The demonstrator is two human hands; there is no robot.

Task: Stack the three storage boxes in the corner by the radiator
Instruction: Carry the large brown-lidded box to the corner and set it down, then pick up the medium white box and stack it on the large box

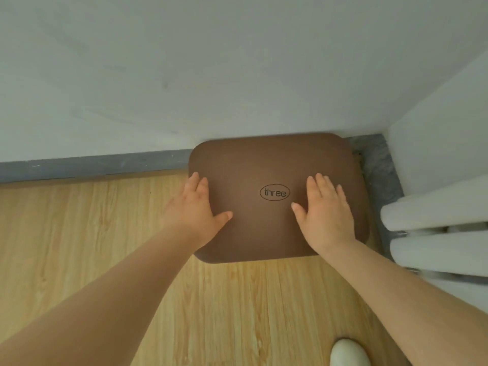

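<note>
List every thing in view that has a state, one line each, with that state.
brown lid: closed, flat, facing up, tucked into the corner; whatever is under it is hidden
left hand: open, palm flat on the lid's left part
right hand: open, palm flat on the lid's right part
radiator: at the right, apart from the lid
shoe: on the wooden floor

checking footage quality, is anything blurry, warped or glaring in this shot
Head view: soft, even light, no glare; radiator smeared by blur at right; wide lens bends the baseboard; the "three" on the brown lid reads clearly; both hands, left hand and right hand, fairly sharp.
</note>
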